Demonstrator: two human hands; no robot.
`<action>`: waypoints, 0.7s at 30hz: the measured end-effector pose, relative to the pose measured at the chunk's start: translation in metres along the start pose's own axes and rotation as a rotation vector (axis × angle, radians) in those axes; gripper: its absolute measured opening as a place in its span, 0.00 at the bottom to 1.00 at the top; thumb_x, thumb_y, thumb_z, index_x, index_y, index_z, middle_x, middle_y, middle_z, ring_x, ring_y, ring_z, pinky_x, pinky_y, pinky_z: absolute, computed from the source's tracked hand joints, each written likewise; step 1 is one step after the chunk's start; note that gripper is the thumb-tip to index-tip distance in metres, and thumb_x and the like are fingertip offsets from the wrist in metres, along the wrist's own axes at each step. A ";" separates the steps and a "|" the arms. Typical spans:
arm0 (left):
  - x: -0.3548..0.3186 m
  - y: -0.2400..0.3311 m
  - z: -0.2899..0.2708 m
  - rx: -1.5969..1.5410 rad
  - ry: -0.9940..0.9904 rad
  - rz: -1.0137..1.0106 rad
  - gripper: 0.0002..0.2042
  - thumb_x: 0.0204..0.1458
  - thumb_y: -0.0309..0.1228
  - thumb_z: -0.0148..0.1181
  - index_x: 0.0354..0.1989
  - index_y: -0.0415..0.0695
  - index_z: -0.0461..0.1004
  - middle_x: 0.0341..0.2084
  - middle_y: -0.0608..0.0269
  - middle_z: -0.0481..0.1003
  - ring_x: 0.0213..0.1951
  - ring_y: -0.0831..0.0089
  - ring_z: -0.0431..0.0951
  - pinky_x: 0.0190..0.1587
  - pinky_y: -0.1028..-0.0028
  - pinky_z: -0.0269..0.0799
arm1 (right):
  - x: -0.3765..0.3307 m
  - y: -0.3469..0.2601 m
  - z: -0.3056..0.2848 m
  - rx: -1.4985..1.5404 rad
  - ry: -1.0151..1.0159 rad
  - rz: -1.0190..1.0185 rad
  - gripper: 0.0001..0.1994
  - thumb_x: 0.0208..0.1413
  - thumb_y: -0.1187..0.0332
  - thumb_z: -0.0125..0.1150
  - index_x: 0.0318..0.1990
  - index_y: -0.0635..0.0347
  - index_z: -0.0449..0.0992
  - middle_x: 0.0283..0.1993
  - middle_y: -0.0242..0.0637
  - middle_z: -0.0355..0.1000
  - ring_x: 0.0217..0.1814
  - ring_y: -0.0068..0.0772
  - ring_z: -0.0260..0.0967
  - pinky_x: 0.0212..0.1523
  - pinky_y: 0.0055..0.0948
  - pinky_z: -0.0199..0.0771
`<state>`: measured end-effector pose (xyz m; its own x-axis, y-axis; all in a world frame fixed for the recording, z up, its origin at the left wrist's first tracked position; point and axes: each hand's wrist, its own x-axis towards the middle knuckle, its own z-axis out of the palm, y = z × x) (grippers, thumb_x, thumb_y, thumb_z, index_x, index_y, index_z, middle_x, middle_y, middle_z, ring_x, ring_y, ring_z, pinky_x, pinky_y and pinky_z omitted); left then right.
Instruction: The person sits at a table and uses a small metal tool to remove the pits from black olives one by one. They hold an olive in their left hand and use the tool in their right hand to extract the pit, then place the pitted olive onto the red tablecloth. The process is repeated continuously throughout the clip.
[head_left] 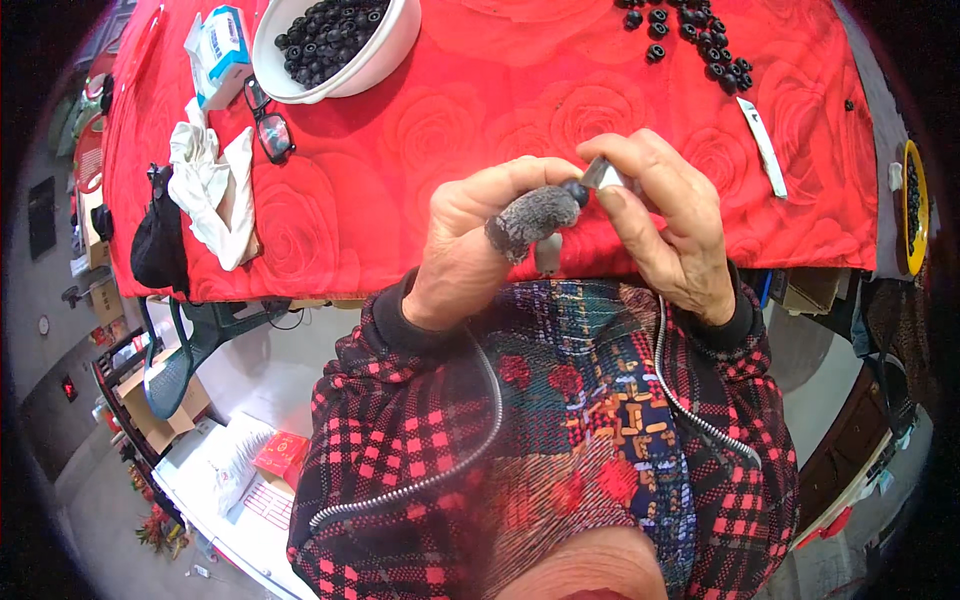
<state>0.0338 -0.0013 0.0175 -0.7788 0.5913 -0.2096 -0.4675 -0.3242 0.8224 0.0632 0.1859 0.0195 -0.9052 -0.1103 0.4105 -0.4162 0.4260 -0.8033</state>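
Observation:
My left hand point(456, 235) is closed on a small round black part point(576, 190), held in front of my chest over the table's near edge. A grey fuzzy cover point(530, 222) wraps what looks like one of its digits, and a smooth grey tip shows just below. Close beside it, my right hand point(675, 215) pinches a small metal blade point(596, 171) between thumb and fingers. The blade's lower end meets or nearly meets the black part; I cannot tell whether they touch. Part of the blade is hidden by my right fingers.
A white bowl point(412, 45) of similar black parts stands at the far left, with loose black parts point(712, 45) at the far right. Glasses point(272, 135), a blue-white box point(218, 55), white gloves point(215, 190) and a white strip point(762, 148) lie on the red tablecloth point(440, 130).

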 end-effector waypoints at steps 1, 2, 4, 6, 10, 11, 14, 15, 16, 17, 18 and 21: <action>0.000 0.000 0.000 0.010 0.007 -0.005 0.12 0.56 0.26 0.53 0.46 0.35 0.73 0.31 0.64 0.74 0.25 0.82 0.72 0.25 0.83 0.68 | 0.001 0.000 0.000 0.001 -0.006 0.002 0.12 0.48 0.76 0.57 0.42 0.67 0.71 0.28 0.43 0.66 0.27 0.41 0.65 0.28 0.32 0.65; 0.000 0.001 -0.001 0.018 0.006 -0.013 0.12 0.56 0.26 0.53 0.46 0.35 0.73 0.31 0.64 0.75 0.25 0.82 0.73 0.25 0.83 0.69 | 0.001 0.001 0.000 0.001 -0.013 0.005 0.12 0.48 0.76 0.57 0.42 0.67 0.71 0.28 0.43 0.66 0.27 0.42 0.65 0.28 0.33 0.65; 0.001 0.001 -0.002 0.034 0.006 -0.028 0.11 0.56 0.26 0.53 0.46 0.35 0.73 0.31 0.63 0.75 0.25 0.82 0.73 0.25 0.82 0.69 | 0.001 0.003 0.000 0.007 -0.014 -0.002 0.12 0.48 0.76 0.58 0.42 0.67 0.71 0.28 0.43 0.66 0.27 0.42 0.65 0.28 0.33 0.65; 0.003 -0.002 -0.002 0.036 0.013 -0.006 0.11 0.56 0.26 0.53 0.46 0.35 0.73 0.31 0.63 0.75 0.25 0.81 0.73 0.25 0.82 0.69 | 0.001 0.004 -0.001 0.010 -0.015 -0.002 0.12 0.47 0.76 0.59 0.42 0.66 0.71 0.28 0.43 0.66 0.27 0.42 0.65 0.28 0.33 0.65; 0.004 -0.003 -0.004 0.012 -0.001 -0.018 0.12 0.56 0.26 0.53 0.46 0.35 0.73 0.32 0.63 0.75 0.25 0.80 0.73 0.25 0.82 0.69 | 0.002 0.006 -0.002 -0.005 -0.026 -0.016 0.13 0.46 0.76 0.60 0.41 0.66 0.71 0.28 0.43 0.66 0.28 0.42 0.66 0.28 0.34 0.65; 0.004 -0.004 -0.005 0.000 0.002 -0.021 0.12 0.56 0.26 0.54 0.46 0.35 0.73 0.32 0.63 0.75 0.25 0.80 0.73 0.25 0.81 0.69 | 0.002 0.008 -0.003 -0.010 -0.031 -0.028 0.13 0.46 0.76 0.60 0.41 0.67 0.71 0.28 0.43 0.66 0.28 0.42 0.66 0.28 0.34 0.65; 0.005 -0.007 -0.006 -0.031 0.009 -0.035 0.12 0.55 0.26 0.54 0.46 0.34 0.73 0.32 0.62 0.75 0.25 0.80 0.73 0.25 0.81 0.69 | 0.000 0.014 -0.001 0.023 -0.030 -0.027 0.13 0.46 0.76 0.61 0.41 0.67 0.71 0.28 0.43 0.67 0.28 0.42 0.66 0.28 0.34 0.66; 0.005 -0.008 -0.007 -0.039 0.012 -0.041 0.12 0.55 0.26 0.54 0.46 0.34 0.73 0.32 0.62 0.75 0.25 0.79 0.73 0.25 0.81 0.70 | 0.000 0.013 -0.001 0.022 -0.039 -0.018 0.12 0.46 0.76 0.61 0.40 0.67 0.71 0.28 0.43 0.67 0.28 0.43 0.66 0.28 0.34 0.66; 0.006 -0.009 -0.008 -0.048 0.014 -0.048 0.12 0.55 0.26 0.54 0.46 0.34 0.73 0.32 0.62 0.75 0.25 0.79 0.73 0.25 0.81 0.70 | 0.000 0.013 -0.001 0.021 -0.047 -0.008 0.12 0.46 0.76 0.61 0.40 0.67 0.71 0.28 0.43 0.67 0.28 0.43 0.66 0.28 0.34 0.66; 0.006 -0.011 -0.009 -0.028 0.015 -0.033 0.12 0.55 0.26 0.54 0.46 0.34 0.73 0.32 0.62 0.75 0.25 0.79 0.73 0.25 0.81 0.70 | -0.001 0.013 -0.001 0.020 -0.056 0.002 0.12 0.46 0.76 0.61 0.40 0.67 0.71 0.28 0.43 0.67 0.28 0.43 0.67 0.28 0.34 0.66; 0.005 -0.013 -0.010 -0.009 0.016 -0.017 0.12 0.56 0.27 0.53 0.46 0.35 0.73 0.32 0.62 0.75 0.25 0.79 0.73 0.25 0.81 0.70 | -0.001 0.014 0.000 0.039 -0.050 0.018 0.11 0.47 0.76 0.61 0.40 0.67 0.71 0.28 0.43 0.67 0.28 0.43 0.67 0.28 0.34 0.66; 0.009 -0.015 -0.013 -0.131 0.070 -0.028 0.12 0.56 0.28 0.52 0.47 0.35 0.72 0.32 0.62 0.74 0.25 0.79 0.73 0.25 0.80 0.70 | -0.007 0.015 0.005 0.160 -0.118 0.029 0.11 0.48 0.75 0.61 0.39 0.67 0.72 0.29 0.43 0.68 0.28 0.43 0.67 0.28 0.35 0.66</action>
<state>0.0281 -0.0004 -0.0037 -0.7898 0.5500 -0.2715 -0.5364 -0.4047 0.7407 0.0628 0.1885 0.0030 -0.9169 -0.2084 0.3403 -0.3896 0.2835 -0.8762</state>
